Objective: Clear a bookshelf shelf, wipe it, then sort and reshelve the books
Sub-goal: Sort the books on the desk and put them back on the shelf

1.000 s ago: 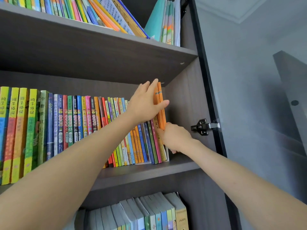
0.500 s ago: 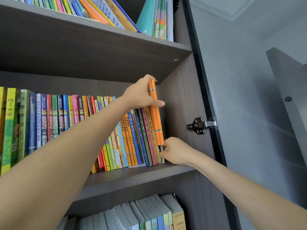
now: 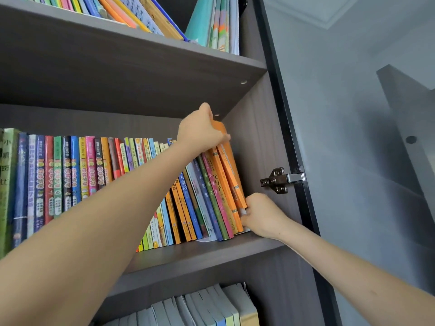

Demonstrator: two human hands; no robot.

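- A row of thin, colourful paperback books stands on the grey wooden middle shelf.
- The thin orange books lean at that shelf's right end.
- The left hand holds their tops and the right hand holds their lower edge.
- A dark metal hinge sits right of the shelf.
- Grey-spined books stand below the shelf.

On the middle shelf, a tan spine near the right end reads 父与子全集. A few spines to its left, a blue spine shows 生童话. Further left, a thin pale spine carries "BOOK". The green book at far left starts with 小. The other print is too small for me to read.
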